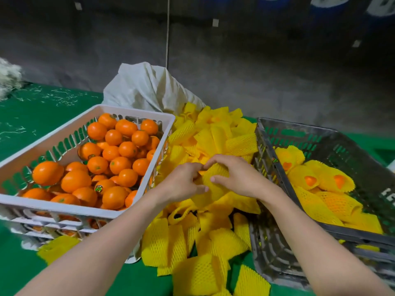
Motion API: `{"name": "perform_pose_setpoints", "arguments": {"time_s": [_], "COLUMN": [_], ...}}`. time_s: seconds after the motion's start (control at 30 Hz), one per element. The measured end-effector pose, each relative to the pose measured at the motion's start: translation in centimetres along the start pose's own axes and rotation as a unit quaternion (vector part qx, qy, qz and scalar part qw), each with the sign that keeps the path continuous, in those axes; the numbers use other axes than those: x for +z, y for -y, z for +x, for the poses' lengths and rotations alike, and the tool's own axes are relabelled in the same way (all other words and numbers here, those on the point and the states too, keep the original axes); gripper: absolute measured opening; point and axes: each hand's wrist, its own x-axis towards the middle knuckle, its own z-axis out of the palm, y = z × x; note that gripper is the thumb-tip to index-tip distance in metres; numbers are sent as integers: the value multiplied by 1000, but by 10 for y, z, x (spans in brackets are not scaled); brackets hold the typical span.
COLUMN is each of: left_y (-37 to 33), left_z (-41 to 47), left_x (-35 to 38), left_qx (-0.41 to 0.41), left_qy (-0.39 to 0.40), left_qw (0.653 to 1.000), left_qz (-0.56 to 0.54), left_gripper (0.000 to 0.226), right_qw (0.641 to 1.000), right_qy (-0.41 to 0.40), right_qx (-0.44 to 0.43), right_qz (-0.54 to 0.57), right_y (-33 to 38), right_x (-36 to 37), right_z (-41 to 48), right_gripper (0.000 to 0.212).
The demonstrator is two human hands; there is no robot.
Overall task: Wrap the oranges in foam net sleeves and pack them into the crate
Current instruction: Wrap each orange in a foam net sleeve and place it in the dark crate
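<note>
White crate: slotted plastic, far left on the green surface.
Oranges: bare, glossy and round, heaped in the white crate.
Left hand: fingers curled, pinching the foam net sleeve.
Foam net sleeve: yellow mesh tube, held between both hands above the loose sleeves.
Right hand: thumb and fingers curled around the same sleeve.
Grey crate: slotted, tilted, far right.
Wrapped oranges: sleeved in yellow foam net, lying in the grey crate.

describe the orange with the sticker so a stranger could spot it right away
Start at the white crate on the left, full of bare oranges. Look near its front rim, about the middle. That orange carries a small dark sticker; its neighbours show none.
</note>
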Motion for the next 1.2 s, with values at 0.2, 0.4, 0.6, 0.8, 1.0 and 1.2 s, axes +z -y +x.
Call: {"name": "perform_pose_setpoints", "arguments": {"time_s": [0.2,0.4,0.6,0.8,1.0,1.2], "left_y": [1,7,32,55,122,176], "left_z": [-5,-21,-41,-49,-47,-17], "left_x": [-10,-14,-38,-89,-158,-133], "left_qx": [-25,-42,25,-59,-183,-203], "left_qy": [-42,-81,-143,-213,-96,186], "left_qw": [989,995,989,963,975,934], "left_qz": [-138,-50,17,-152,-79,226], "left_gripper": [29,27,48,19,43,22], "right_qw": [973,953,927,932,967,984], "right_qy": [-221,-293,-327,-327,-247,-150], "right_qx": [24,-52,-171,-155,-40,-91], "right_qz": [64,54,-70,-28,53,-27], "right_y": [9,31,61,109,127,121], "right_x": [15,33,44,81,135,150], "right_z": [-15,-3,27,79,107,112], "right_gripper": [37,31,31,12,23,25]}}
